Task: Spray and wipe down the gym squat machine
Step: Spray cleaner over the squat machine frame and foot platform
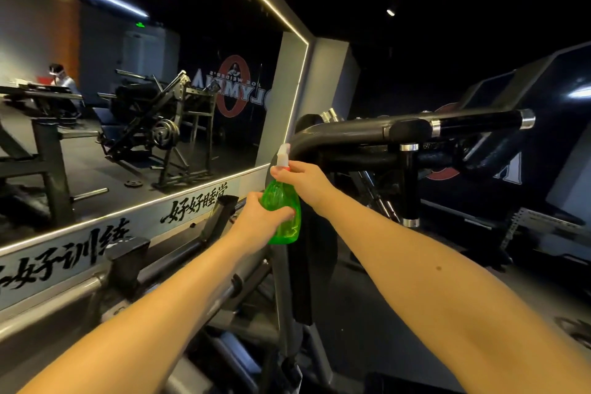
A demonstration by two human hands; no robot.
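Observation:
A green translucent spray bottle [284,214] with a white and red nozzle is held upright in front of me. My left hand [256,217] grips the bottle's body from the left. My right hand [302,179] holds the neck just under the nozzle. The nozzle points up toward the squat machine's curved grey tube [335,134], which runs right into a black handle [479,121] with chrome ends. A black padded upright [307,265] stands directly behind the bottle. No cloth is in view.
A large wall mirror [144,105] at left reflects other gym machines and a seated person. Grey frame bars [80,291] of the machine run low at left. A dark wall with a logo lies at right, with the floor below it.

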